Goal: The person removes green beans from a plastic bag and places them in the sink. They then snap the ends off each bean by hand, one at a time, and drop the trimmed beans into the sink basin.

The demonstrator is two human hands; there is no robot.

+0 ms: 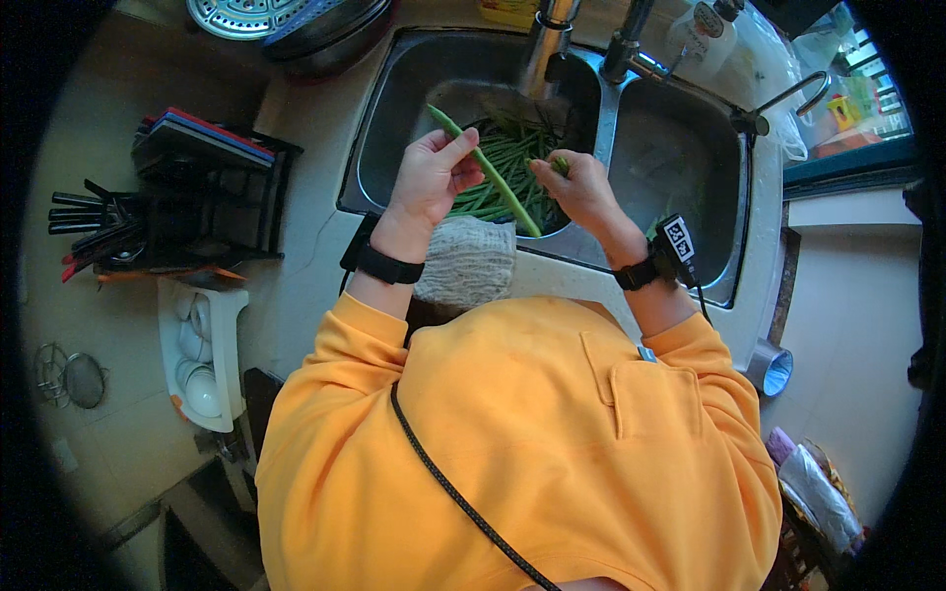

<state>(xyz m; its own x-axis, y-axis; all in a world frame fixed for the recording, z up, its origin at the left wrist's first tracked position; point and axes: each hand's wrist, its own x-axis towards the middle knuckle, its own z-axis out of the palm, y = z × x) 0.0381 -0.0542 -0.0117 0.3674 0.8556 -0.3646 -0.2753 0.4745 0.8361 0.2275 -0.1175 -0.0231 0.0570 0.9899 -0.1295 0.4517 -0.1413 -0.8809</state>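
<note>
My left hand (432,181) pinches a long green vegetable stalk (497,177) between thumb and fingers. The stalk slants from upper left to lower right over the left sink basin (403,89). My right hand (580,190) is curled around a small green piece (562,165), most of it covered by the fingers. Beneath both hands, a heap of thin green stalks or beans (510,151) lies in the basin. A chrome faucet (550,44) reaches over the heap from the back.
The right basin (676,148) adjoins, with a second tap (624,44) behind. A grey knitted cloth (469,258) hangs at the front edge. At left stand a knife and cutting-board rack (214,199), a white dish holder (240,347) and a dark pot (332,41). A plastic bottle (702,37) stands back right.
</note>
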